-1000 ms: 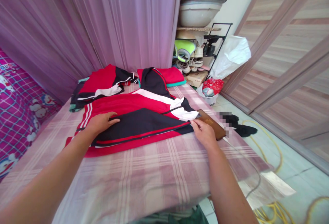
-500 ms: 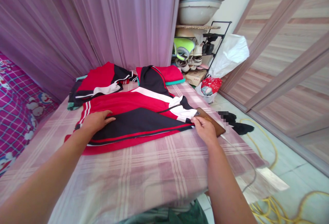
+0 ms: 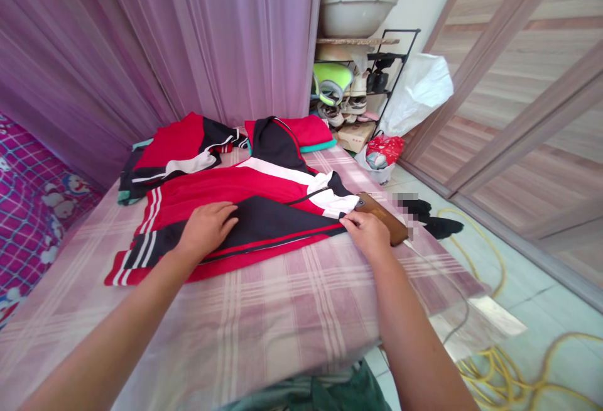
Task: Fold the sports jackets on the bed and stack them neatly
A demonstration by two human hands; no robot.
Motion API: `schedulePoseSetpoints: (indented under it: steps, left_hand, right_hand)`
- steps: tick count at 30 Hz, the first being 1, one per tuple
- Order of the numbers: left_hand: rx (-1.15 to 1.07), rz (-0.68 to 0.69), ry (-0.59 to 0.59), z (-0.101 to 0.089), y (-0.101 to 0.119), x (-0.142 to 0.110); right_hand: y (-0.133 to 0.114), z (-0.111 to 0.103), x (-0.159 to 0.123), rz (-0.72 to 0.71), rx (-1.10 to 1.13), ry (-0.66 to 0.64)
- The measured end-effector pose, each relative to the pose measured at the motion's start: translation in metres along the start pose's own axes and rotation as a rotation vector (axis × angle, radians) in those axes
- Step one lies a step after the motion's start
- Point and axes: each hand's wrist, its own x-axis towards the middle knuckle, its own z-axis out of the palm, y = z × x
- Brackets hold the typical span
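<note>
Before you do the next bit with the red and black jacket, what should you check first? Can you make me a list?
1. Left hand lies flat on the red and black jacket, pressing the dark panel: ok.
2. Right hand has a grip on the jacket's right edge: it touches that edge, but a pinch is cannot tell.
3. Jacket lies smooth: not ok, the collar end is bunched and the striped cuff sticks out on the left.
4. Brown phone case is clear of the jacket: not ok, it lies right against the collar end.
5. Other folded clothes are out of the way: ok, they lie behind it.
6. Checked tablecloth is bare in front: ok.
</note>
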Motion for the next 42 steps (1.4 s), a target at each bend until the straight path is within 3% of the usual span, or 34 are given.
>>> schedulePoseSetpoints:
  steps: [3,7,10,13,17,20,23,28,31,37,42]
  left_hand:
    - [-0.079,0.107,-0.051,0.018,0.036,0.007]
    - [-0.093,0.079,-0.17,0.037,0.06,0.012]
    - [-0.096,0.06,-0.175,0.042,0.062,0.011]
    - [-0.093,0.07,-0.157,0.043,0.06,0.01]
    - [-0.094,0.086,-0.118,0.048,0.057,0.01]
    - [-0.095,0.085,-0.112,0.051,0.054,0.011]
    - [-0.098,0.073,-0.123,0.052,0.054,0.013]
    - [-0.078,0.087,-0.113,0.047,0.052,0.009]
    - [-0.012,0.028,-0.059,0.044,0.031,-0.01]
    - [0.141,-0.167,0.027,0.029,-0.035,-0.078]
    - [0.127,-0.217,0.007,0.022,-0.04,-0.094]
  right_hand:
    - [-0.003,0.002,0.002,0.079,-0.058,0.004]
    - [-0.002,0.002,0.001,0.096,-0.091,0.035]
    - [-0.01,0.0,-0.002,0.011,-0.089,0.198]
    - [-0.044,0.002,-0.004,-0.228,0.01,0.263]
    - [-0.107,0.02,-0.003,-0.619,0.084,0.019]
    - [-0.125,0.036,0.002,-0.644,-0.029,-0.23]
    - [-0.108,0.042,0.006,-0.56,-0.145,-0.371]
    - [-0.067,0.032,0.005,-0.544,-0.247,-0.32]
    - [-0.059,0.029,0.004,-0.535,-0.268,-0.296]
    - [-0.057,0.036,-0.002,-0.502,-0.266,-0.265]
    - [-0.053,0.034,-0.005,-0.47,-0.332,-0.271]
